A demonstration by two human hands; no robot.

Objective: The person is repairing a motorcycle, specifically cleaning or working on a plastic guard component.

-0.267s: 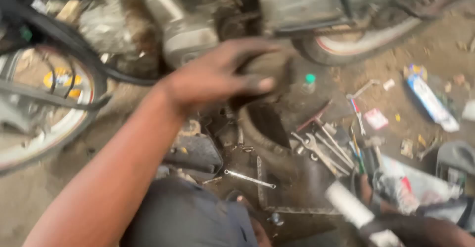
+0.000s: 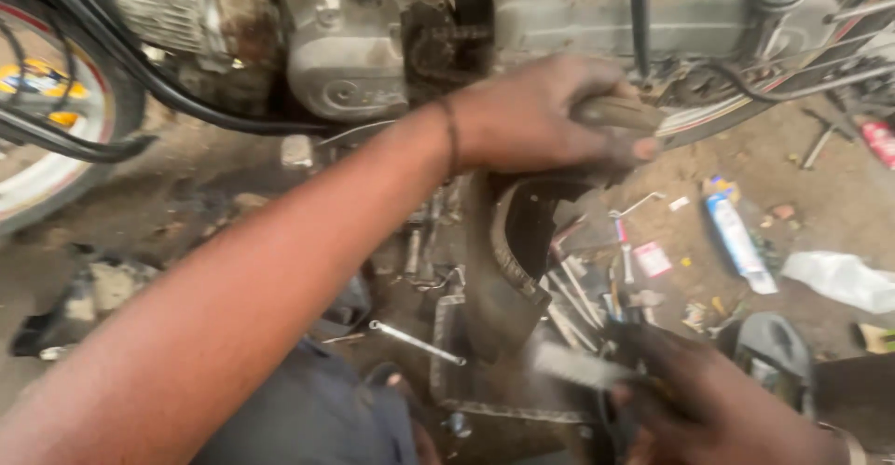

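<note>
My left hand (image 2: 545,116) is stretched forward and closed around a dirty footrest peg (image 2: 620,111) low on the side of a motorcycle (image 2: 578,22). A thin band circles that wrist. My right hand (image 2: 704,400) is low at the front right, gripping a blurred pale cylindrical tool handle (image 2: 578,364). Between the hands a curved black rubber piece (image 2: 508,241) stands on the ground, rising out of a shallow metal tray (image 2: 447,353).
The engine casing (image 2: 340,60) and front wheel (image 2: 47,120) fill the back and left. A spanner (image 2: 415,341) lies near the tray. Several loose tools (image 2: 587,288), a tube (image 2: 736,237), a white plastic bag (image 2: 839,279) and scraps litter the dirt at right.
The view has shifted. My left hand has gone from above the black rubber piece up to the peg on the motorcycle. The right hand still holds the pale handle, now higher in view.
</note>
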